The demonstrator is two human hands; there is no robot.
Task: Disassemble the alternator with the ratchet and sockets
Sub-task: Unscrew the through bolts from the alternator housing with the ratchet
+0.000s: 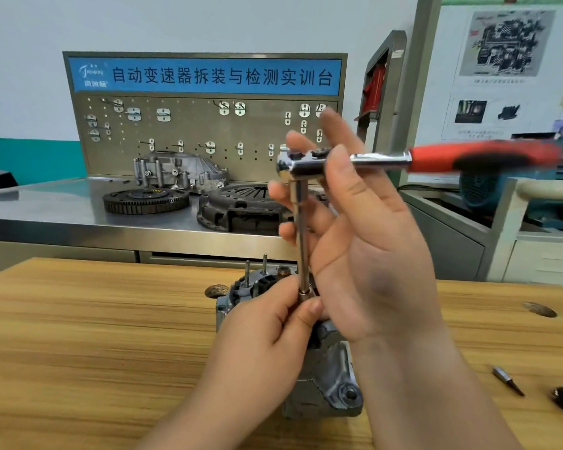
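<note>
Near the middle of the wooden table, standing on end: the alternator. Just left of its top, the left hand, with thumb and forefinger closed in a pinch on the small socket. Above the socket, upright, the extension bar, joined to the head of the ratchet. Around that head, the right hand: thumb laid across the front of the chrome neck, fingers behind and only half bent, a loose hold more than a firm grip. Red and black handle pointing to the right, blurred.

Probably the step of setting the socket onto a nut or bolt at the top of the alternator. Fastener itself hidden by the fingers, so cannot tell if already seated. Next move, by judgement: pressing the socket fully down, keeping the bar straight over the fastener, shifting the right hand out to the handle for leverage, steadying the housing against turning.

Materials, from left to right. On the far steel bench, a flat toothed flywheel, dark and dull. Behind it, a ribbed grey cast housing, then a round clutch cover with radial fingers. Table of pale wood with clear grain. Alternator of rough cast metal, two thin studs upright at its top. Bar and ratchet neck of polished chrome. At near right, a small pointed bit lying on the wood.
</note>
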